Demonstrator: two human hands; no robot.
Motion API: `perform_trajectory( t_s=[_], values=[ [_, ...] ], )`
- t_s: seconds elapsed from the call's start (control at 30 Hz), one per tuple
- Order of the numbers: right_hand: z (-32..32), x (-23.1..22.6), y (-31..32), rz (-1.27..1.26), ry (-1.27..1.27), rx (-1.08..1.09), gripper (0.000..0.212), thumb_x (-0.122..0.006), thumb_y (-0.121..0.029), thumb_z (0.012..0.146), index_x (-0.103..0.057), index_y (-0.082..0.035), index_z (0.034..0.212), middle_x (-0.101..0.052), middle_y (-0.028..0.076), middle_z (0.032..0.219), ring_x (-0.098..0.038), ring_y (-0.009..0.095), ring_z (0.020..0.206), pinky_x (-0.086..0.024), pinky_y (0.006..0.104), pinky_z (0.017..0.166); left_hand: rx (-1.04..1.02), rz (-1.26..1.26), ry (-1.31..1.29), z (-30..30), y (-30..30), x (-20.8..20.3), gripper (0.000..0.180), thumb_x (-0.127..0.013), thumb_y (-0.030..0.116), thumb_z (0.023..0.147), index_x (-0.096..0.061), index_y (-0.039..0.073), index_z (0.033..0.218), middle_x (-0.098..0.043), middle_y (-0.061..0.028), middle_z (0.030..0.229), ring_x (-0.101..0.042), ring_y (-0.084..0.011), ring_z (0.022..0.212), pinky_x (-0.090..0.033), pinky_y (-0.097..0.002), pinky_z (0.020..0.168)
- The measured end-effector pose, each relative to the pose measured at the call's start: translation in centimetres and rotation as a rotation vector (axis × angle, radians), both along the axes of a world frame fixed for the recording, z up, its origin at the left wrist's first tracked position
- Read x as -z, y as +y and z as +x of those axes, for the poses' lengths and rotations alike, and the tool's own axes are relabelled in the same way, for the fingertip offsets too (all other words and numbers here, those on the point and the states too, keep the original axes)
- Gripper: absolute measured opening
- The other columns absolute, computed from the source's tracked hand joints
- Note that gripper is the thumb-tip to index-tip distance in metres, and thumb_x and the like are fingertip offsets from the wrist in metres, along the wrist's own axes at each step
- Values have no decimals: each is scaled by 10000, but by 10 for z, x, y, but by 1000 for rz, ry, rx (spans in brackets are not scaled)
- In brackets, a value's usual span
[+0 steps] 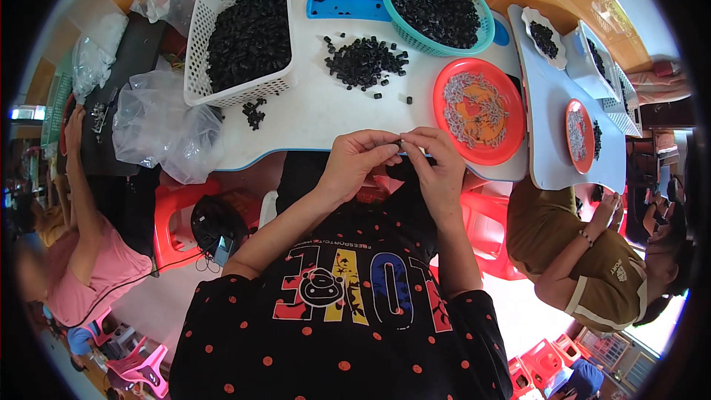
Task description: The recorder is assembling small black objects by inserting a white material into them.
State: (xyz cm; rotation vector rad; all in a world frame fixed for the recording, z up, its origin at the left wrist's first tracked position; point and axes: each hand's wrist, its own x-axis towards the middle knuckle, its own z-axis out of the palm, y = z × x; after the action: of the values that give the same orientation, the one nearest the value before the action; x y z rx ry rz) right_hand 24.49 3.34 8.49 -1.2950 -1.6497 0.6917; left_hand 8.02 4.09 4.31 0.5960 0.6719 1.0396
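My left hand and my right hand meet at the table's near edge, fingertips pinched together. Between them is a small black piece, mostly covered by the fingers; its exact kind cannot be made out. Beyond my hands lies a loose pile of small black cylindrical parts on the white table, with one single part apart from it. Close to my right hand stands a red round plate with many small clear-silvery pieces on it.
A white perforated basket full of black parts stands at the left, beside clear plastic bags. At the back are a blue tray and a teal basket of black parts. Co-workers sit on both sides, one in pink, one in brown.
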Motion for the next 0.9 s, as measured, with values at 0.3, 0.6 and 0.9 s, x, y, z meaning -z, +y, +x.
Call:
perform_trajectory(
  t_s=[0.3, 0.6, 0.9],
  values=[
    [-16, 16, 2, -4, -121, -109, 251, -624, -69, 899, -693, -35, 1138, -642, 85, 1150, -580, 167, 984, -467, 275, 790, -89, -113, 2, -12, 0, 15, 194, -622, 24, 920, -647, -15, 1108, -693, -112, 977, -664, -149, 810, -539, -253, 677],
    [-23, 49, 88, 75, -250, -22, 145, -678, -116, 853, -714, -32, 966, -661, 108, 891, -616, 265, 799, -481, 331, 709, -164, -92, -117, -31, -3, 22, 185, -610, 6, 919, -638, -31, 1098, -685, -154, 1006, -662, -167, 835, -556, -269, 765],
    [-50, 79, 108, 324, -541, -74, 157, -702, -97, 789, -706, -73, 944, -648, 56, 916, -594, 236, 881, -462, 372, 786, -223, -96, -159, -43, -5, 26, 160, -594, -2, 925, -646, -23, 1075, -683, -145, 993, -653, -170, 841, -555, -281, 792]
  ],
)
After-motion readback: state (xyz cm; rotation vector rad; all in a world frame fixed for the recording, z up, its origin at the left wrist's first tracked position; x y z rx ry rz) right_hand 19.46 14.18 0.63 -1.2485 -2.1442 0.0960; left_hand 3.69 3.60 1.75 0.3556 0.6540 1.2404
